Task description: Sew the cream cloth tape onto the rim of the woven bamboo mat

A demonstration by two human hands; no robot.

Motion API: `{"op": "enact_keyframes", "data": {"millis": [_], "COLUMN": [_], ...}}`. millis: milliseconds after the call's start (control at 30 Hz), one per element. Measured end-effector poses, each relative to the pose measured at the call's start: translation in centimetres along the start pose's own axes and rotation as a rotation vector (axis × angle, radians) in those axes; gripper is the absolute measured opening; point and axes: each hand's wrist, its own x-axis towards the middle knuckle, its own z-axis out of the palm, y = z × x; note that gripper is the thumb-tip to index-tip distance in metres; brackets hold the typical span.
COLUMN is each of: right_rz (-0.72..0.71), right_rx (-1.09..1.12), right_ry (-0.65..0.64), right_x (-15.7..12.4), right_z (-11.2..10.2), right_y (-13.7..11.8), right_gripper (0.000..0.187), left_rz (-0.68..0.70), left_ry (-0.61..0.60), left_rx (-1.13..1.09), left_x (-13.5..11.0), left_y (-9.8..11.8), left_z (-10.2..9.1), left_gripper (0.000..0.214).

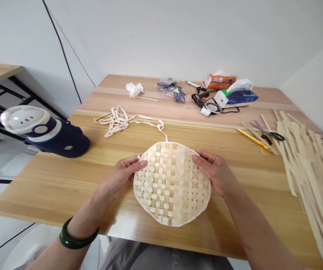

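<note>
A round woven bamboo disc point(172, 183) lies flat on the wooden table point(51, 187) in front of me. My left hand point(123, 176) grips its left rim, and my right hand point(216, 172) holds the opposite rim. A pale binding strip point(150, 147) runs along the disc's upper edge. From there it trails up to a loose tangle of the same strip point(116, 120). A dark green bangle point(78, 235) circles my left wrist.
Several long bamboo strips point(307, 176) are piled at the right, beside scissors point(266, 131) and a yellow pencil point(253, 139). A dark blue flask point(60, 137) lies at the left. A tissue box point(236, 97), glue gun point(200, 100) and crumpled tissue point(134, 89) sit farther back.
</note>
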Motion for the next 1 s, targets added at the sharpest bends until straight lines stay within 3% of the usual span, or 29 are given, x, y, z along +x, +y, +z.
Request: {"op": "enact_keyframes", "data": {"millis": [133,300,467,533,600,767,867,933,1000], "right_rz": [0.014,0.081,0.111,0.107,0.104,0.102,0.056,-0.093,-0.263], "right_rx": [0.001,0.063,0.095,0.078,0.051,-0.051,-0.209,-0.437,-0.699], "right_ry": [0.004,0.081,0.136,0.116,0.079,-0.088,-0.218,-0.116,0.119], "right_x": [0.1,0.3,0.6,0.7,0.7,-1.2,-2.4,-2.5,-1.8], "right_z": [-0.2,-0.5,-1.0,-1.0,-0.9,0.2,-0.1,-1.4,-3.4], "right_y": [0.1,-0.1,-0.6,-0.7,-0.7,0.2,1.4,2.0,2.4], "right_gripper": [0.027,0.030,0.030,0.029,0.028,0.027,0.035,0.041,0.038], "left_rz": [0.015,0.068,0.311,0.391,0.383,0.054,-0.099,-0.150,-0.169], "left_ry": [0.033,0.127,0.296,0.241,0.126,-0.304,-0.401,-0.383,-0.345], "left_rx": [0.048,0.177,0.307,0.399,0.479,0.587,0.610,0.579,0.549], "left_x": [0.3,0.5,0.8,1.1,1.4,1.1,0.1,-0.5,-1.0], "left_y": [-0.1,1.9,3.4,3.6,3.7,3.2,2.6,2.3,2.1], "left_z": [-0.1,-1.6,-1.4,-0.2,1.2,2.8,2.0,1.2,0.6], "left_gripper": [0.022,0.038,0.036,0.036,0.039,0.032,0.024,0.022,0.020]}}
